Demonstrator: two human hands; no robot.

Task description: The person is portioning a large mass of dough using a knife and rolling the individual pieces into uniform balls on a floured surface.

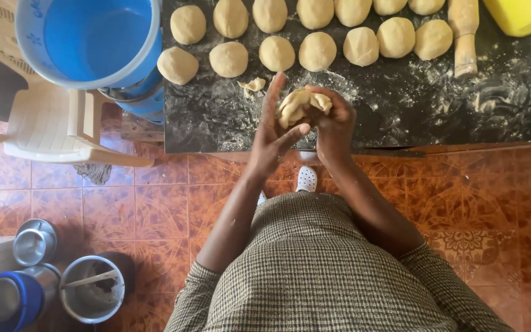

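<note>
A folded lump of pale dough (302, 104) is held between both hands above the near edge of a dark, flour-dusted surface (401, 104). The left hand (273, 132) is pressed against the lump's left side with the fingers extended upward; the right hand (334, 120) is cupped closed around its right side. Two rows of rounded dough balls (318, 51) are laid out along the far part of the surface, each set just beside the next, and a small dough scrap (254, 84) is seen near the left hand. A wooden rolling pin (464, 34) is lying at the right end of the rows, next to a yellow container (520, 13) whose contents cannot be seen. A blue bucket (93, 40) is placed on a cream plastic chair (50, 123) to the left of the surface; its interior appears bare. On the tiled floor (155, 209) at lower left, a metal pot (93, 288) with a dark residue and a utensil lying across it, a lidded metal vessel (34, 241) and a blue-rimmed container (10, 299) are grouped close together.
</note>
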